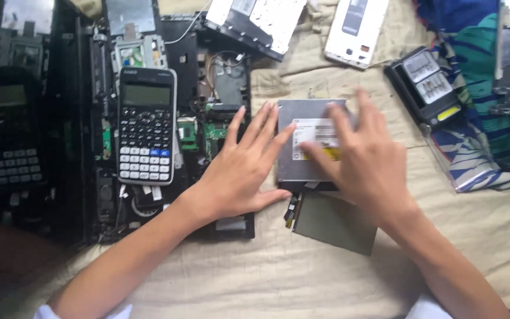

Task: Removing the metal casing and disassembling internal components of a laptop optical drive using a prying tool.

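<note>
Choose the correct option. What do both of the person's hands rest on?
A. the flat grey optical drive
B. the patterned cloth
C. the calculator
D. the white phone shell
A: the left hand and right hand both lie flat on the grey optical drive, apart from the calculator.

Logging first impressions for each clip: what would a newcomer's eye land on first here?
Both hands meet at the centre: the right hand lies flat on a grey slim disc drive, and the left hand presses its near-left edge. Left of them, a scientific calculator rests on an opened, stripped laptop chassis, all spread on a beige cloth.
</note>
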